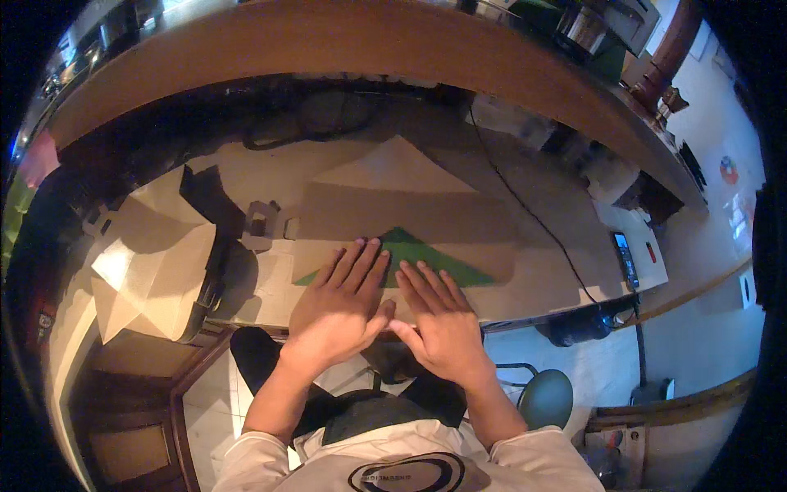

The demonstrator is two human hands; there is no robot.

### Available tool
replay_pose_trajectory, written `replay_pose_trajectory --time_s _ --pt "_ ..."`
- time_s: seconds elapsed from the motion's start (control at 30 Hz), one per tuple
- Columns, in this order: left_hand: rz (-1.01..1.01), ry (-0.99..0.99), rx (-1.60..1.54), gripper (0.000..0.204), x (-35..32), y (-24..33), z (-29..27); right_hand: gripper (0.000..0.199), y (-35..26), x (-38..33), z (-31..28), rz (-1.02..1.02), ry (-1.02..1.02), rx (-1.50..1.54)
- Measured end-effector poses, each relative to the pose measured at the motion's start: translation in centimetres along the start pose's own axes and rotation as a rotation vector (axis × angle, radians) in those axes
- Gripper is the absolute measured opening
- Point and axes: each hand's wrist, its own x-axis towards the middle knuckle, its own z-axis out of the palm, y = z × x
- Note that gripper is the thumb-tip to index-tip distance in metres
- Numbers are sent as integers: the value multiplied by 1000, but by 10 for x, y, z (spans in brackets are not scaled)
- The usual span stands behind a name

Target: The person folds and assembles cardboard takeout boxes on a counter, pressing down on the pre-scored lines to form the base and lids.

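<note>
Both hands lie flat near the front edge of the desk. My left hand (pixel 348 307) rests with fingers stretched over the left part of a green triangular piece (pixel 402 250), which looks like paper or card. My right hand (pixel 438 316) presses flat on its right part, fingers straight and slightly apart. My thumbs nearly meet between the hands. Under the green piece lies a larger brown sheet (pixel 344 213), apparently paper or thin card, its far end rising to a point. My palms hide the near edge of the green piece.
Folded pale brown card pieces (pixel 156 254) are stacked at the left. A small cut-out card piece (pixel 261 225) lies beside the sheet. A black cable (pixel 525 203) crosses the desk to the right, near a phone (pixel 625 258). A raised wooden shelf (pixel 369 45) spans the back.
</note>
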Motion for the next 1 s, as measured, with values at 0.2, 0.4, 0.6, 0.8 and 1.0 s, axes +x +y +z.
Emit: replay_pose_trajectory --time_s 0.2,0.4,0.6,0.8,1.0 --pt "-7 28 -28 64 2 5 -1 83 37 -39 -22 201 -90 34" --pt "-17 -28 -17 67 4 5 -2 88 26 -44 -19 226 -59 -104" --pt "-19 55 -11 62 -1 0 2 85 -9 -1 1 23 -31 7" --pt "6 54 -15 64 1 2 -1 79 0 -1 -14 -60 -46 165" --pt "-32 -8 -32 66 5 1 1 63 -30 -12 -90 -434 509 992"
